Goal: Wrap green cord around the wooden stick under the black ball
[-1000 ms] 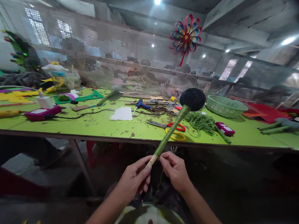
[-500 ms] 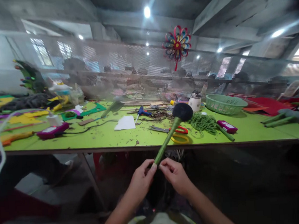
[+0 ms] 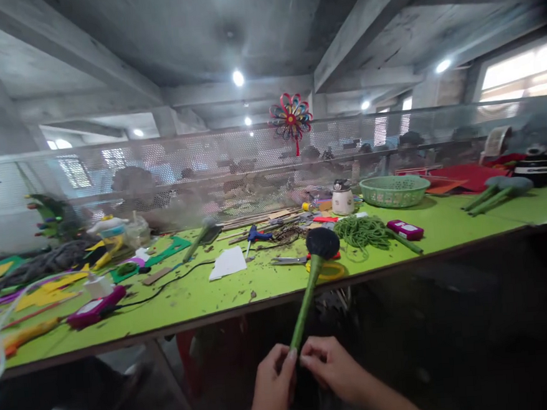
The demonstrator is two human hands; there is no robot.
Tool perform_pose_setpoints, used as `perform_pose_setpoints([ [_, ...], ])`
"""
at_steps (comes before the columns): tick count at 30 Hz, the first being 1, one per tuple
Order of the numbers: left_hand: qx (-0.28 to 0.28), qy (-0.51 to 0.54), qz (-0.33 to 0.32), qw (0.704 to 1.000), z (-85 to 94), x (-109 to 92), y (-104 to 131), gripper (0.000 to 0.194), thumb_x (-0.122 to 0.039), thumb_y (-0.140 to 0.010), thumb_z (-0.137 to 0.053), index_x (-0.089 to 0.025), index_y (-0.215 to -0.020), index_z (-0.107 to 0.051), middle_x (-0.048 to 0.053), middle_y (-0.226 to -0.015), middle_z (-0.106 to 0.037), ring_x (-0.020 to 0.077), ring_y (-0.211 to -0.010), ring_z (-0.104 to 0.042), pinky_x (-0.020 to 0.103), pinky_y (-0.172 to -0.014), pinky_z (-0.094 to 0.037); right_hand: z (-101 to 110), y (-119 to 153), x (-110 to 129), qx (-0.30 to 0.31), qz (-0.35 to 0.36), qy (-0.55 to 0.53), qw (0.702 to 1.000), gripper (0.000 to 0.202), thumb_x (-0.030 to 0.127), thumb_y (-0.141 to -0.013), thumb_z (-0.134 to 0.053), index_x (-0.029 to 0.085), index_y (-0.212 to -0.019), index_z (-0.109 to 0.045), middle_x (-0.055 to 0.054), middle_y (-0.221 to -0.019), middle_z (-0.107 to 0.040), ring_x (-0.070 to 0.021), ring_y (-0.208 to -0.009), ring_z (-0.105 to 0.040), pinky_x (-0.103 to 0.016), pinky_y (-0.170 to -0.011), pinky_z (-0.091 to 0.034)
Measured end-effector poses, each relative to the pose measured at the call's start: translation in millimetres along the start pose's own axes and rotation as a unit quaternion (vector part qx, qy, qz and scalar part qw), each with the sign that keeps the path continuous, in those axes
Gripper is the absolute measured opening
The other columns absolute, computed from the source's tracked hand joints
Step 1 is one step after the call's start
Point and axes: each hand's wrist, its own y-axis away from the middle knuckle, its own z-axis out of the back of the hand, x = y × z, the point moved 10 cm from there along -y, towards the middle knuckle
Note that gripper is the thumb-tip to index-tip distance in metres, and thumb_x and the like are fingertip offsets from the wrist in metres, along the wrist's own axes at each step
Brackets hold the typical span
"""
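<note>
A green-wrapped stem (image 3: 305, 309) with a round, dark head (image 3: 323, 243) slants up and to the right from my hands, its head in front of the table's near edge area. Its lower end is pinched between the thumb and fingers of my left hand (image 3: 275, 380). Just right of the stem's lower end, my right hand (image 3: 334, 366) has thumb and fingertips pressed together; whatever they hold is too small to make out. Behind the dark head lie scissors (image 3: 327, 270) with red and yellow handles. Green cord (image 3: 366, 231) is heaped to their right.
On the green table (image 3: 177, 305) are white paper (image 3: 227, 262), a blue glue gun (image 3: 259, 234), a green basket (image 3: 394, 191), a white pot (image 3: 342, 200) and magenta boxes (image 3: 405, 229). More green stems (image 3: 497, 194) lie at right. A mesh screen stands behind.
The view has tilted up and turned, so my hands and the stem sit lower in the picture. My left hand still pinches the stem, with my right hand close beside it.
</note>
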Motion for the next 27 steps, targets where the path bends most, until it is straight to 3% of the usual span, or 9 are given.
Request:
perform_pose_setpoints([
  [3,-0.015,-0.009,-0.015,1.000,4.3,-1.4,3.8,0.044,-0.060,-0.072,-0.054,-0.017,-0.064,-0.051,-0.008,-0.047,-0.036,0.0086,-0.043,-0.034,0.020,-0.041,-0.026,-1.1,-0.8,-7.5,0.003,-0.010,0.006,1.000,0.021,0.033,-0.077,-0.058,0.015,-0.065,-0.056,0.008,-0.043,-0.039,-0.0058,-0.038,-0.032,-0.018,-0.039,-0.024],
  [7,-0.066,-0.116,-0.078,0.988,16.0,-8.4,11.2,0.037,-0.050,-0.081,-0.049,-0.017,-0.069,-0.059,-0.001,-0.058,-0.055,0.0146,-0.057,-0.051,0.023,-0.054,-0.039,-4.9,-5.9,-26.8,0.050,-0.045,0.008,0.998,0.021,0.032,-0.072,-0.061,0.013,-0.063,-0.060,0.003,-0.054,-0.053,-0.0065,-0.042,-0.042,-0.019,-0.041,-0.033],
  [10,-0.116,-0.212,-0.123,0.962,26.1,-17.3,19.1,0.030,-0.042,-0.086,-0.044,-0.020,-0.078,-0.063,0.002,-0.066,-0.064,0.0171,-0.061,-0.059,0.023,-0.058,-0.043,-5.0,-10.4,-23.9,0.076,-0.043,-0.013,0.996,0.020,0.029,-0.061,-0.070,0.012,-0.069,-0.067,-0.007,-0.091,-0.062,-0.0157,-0.069,-0.056,-0.021,-0.046,-0.042],
  [12,-0.146,-0.245,-0.150,0.946,32.9,-27.0,24.6,0.028,-0.041,-0.086,-0.044,-0.023,-0.081,-0.064,0.004,-0.068,-0.067,0.0184,-0.062,-0.063,0.024,-0.060,-0.047,-4.6,-13.2,-16.4,0.067,-0.058,-0.065,0.994,0.027,0.026,-0.056,-0.073,0.013,-0.078,-0.070,-0.009,-0.099,-0.062,-0.0216,-0.086,-0.056,-0.021,-0.048,-0.044],
  [18,-0.127,-0.336,-0.243,0.901,33.2,-63.4,34.8,0.025,-0.036,-0.088,-0.044,-0.025,-0.095,-0.065,0.006,-0.081,-0.071,0.0188,-0.072,-0.068,0.024,-0.068,-0.052,-32.8,-18.1,5.2,0.057,-0.126,-0.256,0.957,0.030,0.012,-0.052,-0.069,0.011,-0.082,-0.068,-0.002,-0.070,-0.063,-0.0091,-0.054,-0.050,-0.018,-0.043,-0.038],
  [21,-0.126,-0.368,-0.250,0.886,39.2,-70.9,37.7,0.024,-0.032,-0.089,-0.043,-0.024,-0.099,-0.063,0.006,-0.086,-0.072,0.0181,-0.076,-0.068,0.024,-0.071,-0.052,-53.2,-18.3,7.3,0.091,-0.128,-0.300,0.941,0.029,0.008,-0.050,-0.066,0.010,-0.079,-0.067,0.000,-0.065,-0.060,-0.0069,-0.047,-0.048,-0.017,-0.040,-0.037],
  [25,-0.131,-0.369,-0.238,0.889,50.8,-71.2,40.1,0.019,-0.033,-0.087,-0.048,-0.023,-0.094,-0.063,0.005,-0.084,-0.072,0.0183,-0.073,-0.068,0.023,-0.067,-0.051,-74.8,-11.8,6.4,0.165,-0.135,-0.302,0.929,0.027,0.010,-0.054,-0.062,0.008,-0.081,-0.066,0.000,-0.057,-0.059,-0.0088,-0.041,-0.052,-0.017,-0.035,-0.034],
  [27,-0.127,-0.336,-0.229,0.905,53.9,-70.7,40.2,0.019,-0.034,-0.086,-0.050,-0.024,-0.092,-0.065,0.004,-0.083,-0.073,0.0181,-0.072,-0.068,0.022,-0.067,-0.051,-74.8,-9.3,7.7,0.167,-0.142,-0.277,0.935,0.027,0.013,-0.058,-0.060,0.009,-0.084,-0.065,-0.001,-0.056,-0.060,-0.0096,-0.038,-0.053,-0.016,-0.032,-0.031],
])
